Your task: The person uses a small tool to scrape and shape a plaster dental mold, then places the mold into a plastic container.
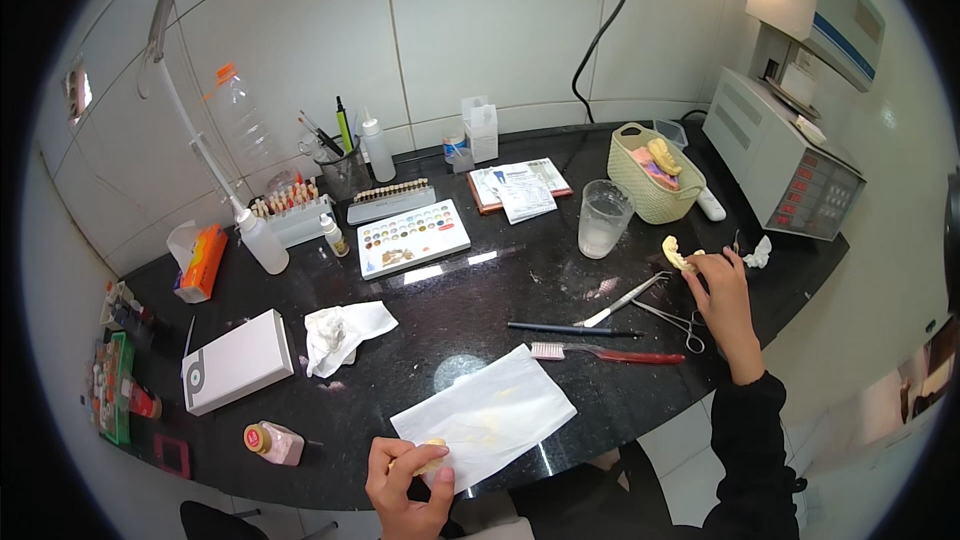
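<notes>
Over the near left corner of a white paper sheet [500,405], my left hand [400,490] is closed in a pinch. It grips a small pale yellow piece [433,443], mostly covered by the fingers; it looks like plaster. Farther off to the right, my right hand [727,305] has its fingertips on a curved yellow dental cast [672,252] lying on the dark counter. The fingers hide the cast's right end. Close to that hand are a pair of clamp scissors [672,323], a tweezer-like tool [620,302] and a crumpled white tissue [760,253].
A red-handled toothbrush [625,354] and a dark pen [570,328] lie mid-counter. Behind them stand a plastic cup [603,225] and a woven basket [655,205] holding casts. A grey machine [780,160] occupies the right; a white box [238,365] and pink jar [275,443] sit left.
</notes>
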Action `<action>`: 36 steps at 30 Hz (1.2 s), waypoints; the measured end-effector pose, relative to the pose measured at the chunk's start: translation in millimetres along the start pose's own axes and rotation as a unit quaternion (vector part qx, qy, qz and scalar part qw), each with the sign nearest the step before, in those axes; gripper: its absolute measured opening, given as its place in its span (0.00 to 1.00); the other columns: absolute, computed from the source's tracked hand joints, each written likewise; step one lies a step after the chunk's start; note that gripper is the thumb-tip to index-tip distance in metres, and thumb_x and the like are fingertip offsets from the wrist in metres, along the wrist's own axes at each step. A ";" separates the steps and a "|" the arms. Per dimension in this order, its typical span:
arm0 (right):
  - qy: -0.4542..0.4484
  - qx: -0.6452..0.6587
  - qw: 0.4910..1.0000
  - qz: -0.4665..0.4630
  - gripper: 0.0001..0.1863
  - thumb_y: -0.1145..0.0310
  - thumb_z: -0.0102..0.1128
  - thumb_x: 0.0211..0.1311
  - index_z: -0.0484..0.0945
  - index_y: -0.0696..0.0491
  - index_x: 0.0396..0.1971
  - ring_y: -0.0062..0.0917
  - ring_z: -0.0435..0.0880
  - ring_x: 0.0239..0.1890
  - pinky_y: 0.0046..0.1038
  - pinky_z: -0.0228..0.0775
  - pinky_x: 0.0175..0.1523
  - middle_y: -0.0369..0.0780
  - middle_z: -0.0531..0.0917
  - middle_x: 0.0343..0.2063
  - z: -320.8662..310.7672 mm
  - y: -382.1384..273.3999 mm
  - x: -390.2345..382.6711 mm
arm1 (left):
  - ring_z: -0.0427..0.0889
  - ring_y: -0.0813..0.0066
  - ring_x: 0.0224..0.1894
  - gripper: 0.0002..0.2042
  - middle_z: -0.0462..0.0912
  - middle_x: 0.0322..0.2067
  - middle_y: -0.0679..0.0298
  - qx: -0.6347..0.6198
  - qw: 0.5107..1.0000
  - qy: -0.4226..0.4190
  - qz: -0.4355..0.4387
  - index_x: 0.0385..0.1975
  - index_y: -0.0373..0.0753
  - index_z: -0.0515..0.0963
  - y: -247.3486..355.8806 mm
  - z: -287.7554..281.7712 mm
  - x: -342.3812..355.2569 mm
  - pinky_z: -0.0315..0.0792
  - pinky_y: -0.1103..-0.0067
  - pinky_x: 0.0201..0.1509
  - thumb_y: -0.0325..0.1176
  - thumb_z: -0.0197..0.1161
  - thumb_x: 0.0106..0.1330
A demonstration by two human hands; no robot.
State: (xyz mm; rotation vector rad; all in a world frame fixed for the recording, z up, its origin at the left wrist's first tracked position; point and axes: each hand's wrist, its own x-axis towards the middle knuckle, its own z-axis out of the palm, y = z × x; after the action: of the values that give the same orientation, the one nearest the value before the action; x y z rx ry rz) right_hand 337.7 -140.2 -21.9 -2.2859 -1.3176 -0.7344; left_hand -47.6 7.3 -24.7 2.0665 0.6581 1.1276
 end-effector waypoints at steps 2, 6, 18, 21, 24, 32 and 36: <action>-0.010 -0.009 1.000 0.009 0.08 0.72 0.61 0.54 0.78 0.56 0.34 0.32 0.79 0.39 0.41 0.58 0.59 0.40 0.81 0.32 4.1 0.6 -0.9 | 0.72 0.67 0.29 0.08 0.73 0.30 0.58 0.002 1.000 -0.001 0.021 0.35 0.37 0.78 -3.5 -0.4 -2.8 0.66 0.77 0.30 0.27 0.63 0.55; -0.015 -0.006 1.000 -0.003 0.08 0.73 0.61 0.53 0.78 0.57 0.33 0.32 0.79 0.40 0.40 0.59 0.60 0.41 0.81 0.32 8.5 -3.9 1.2 | 0.72 0.66 0.29 0.09 0.72 0.30 0.57 0.014 0.999 -0.007 0.035 0.35 0.37 0.78 -3.1 0.1 -2.1 0.66 0.76 0.30 0.27 0.63 0.54; 0.092 0.080 0.992 0.035 0.09 0.76 0.63 0.50 0.79 0.56 0.34 0.31 0.77 0.43 0.32 0.63 0.51 0.39 0.81 0.34 -0.5 -8.4 3.3 | 0.72 0.65 0.29 0.08 0.72 0.29 0.57 0.051 0.997 0.025 0.050 0.35 0.35 0.78 -4.2 6.7 -6.2 0.67 0.75 0.31 0.28 0.63 0.56; 0.220 0.114 0.962 0.117 0.05 0.74 0.58 0.57 0.78 0.56 0.33 0.27 0.77 0.40 0.28 0.65 0.48 0.38 0.81 0.33 -8.8 -1.4 1.4 | 0.72 0.65 0.29 0.08 0.72 0.29 0.57 0.047 0.997 0.026 0.047 0.35 0.35 0.78 -4.6 7.1 -5.5 0.67 0.76 0.31 0.27 0.63 0.56; 0.271 0.169 0.929 0.185 0.06 0.72 0.53 0.62 0.75 0.58 0.35 0.22 0.77 0.37 0.25 0.65 0.47 0.38 0.80 0.31 -8.4 0.5 0.4 | 0.72 0.65 0.30 0.07 0.73 0.29 0.57 0.045 0.998 0.021 0.038 0.34 0.35 0.78 -3.3 7.1 -3.6 0.66 0.76 0.31 0.27 0.63 0.56; 0.293 0.182 0.922 0.176 0.07 0.75 0.52 0.61 0.73 0.58 0.39 0.23 0.77 0.38 0.25 0.65 0.48 0.38 0.79 0.33 -4.9 8.7 0.0 | 0.74 0.66 0.31 0.07 0.74 0.32 0.56 0.028 0.999 0.021 0.002 0.36 0.35 0.77 0.5 4.5 -3.5 0.67 0.77 0.31 0.25 0.61 0.57; 0.217 0.137 0.958 0.125 0.09 0.80 0.53 0.57 0.75 0.57 0.38 0.28 0.77 0.42 0.28 0.64 0.52 0.41 0.78 0.37 -5.4 -7.2 1.8 | 0.75 0.71 0.32 0.09 0.73 0.34 0.58 -0.023 0.999 0.021 -0.005 0.38 0.34 0.76 -5.6 4.0 -3.6 0.66 0.82 0.30 0.24 0.61 0.58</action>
State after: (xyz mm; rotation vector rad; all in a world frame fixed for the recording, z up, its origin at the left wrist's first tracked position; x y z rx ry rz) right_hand 330.8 -138.7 -16.0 -1.8854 -0.8499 -0.8434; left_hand -46.5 7.0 -32.4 2.0033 0.6563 1.1739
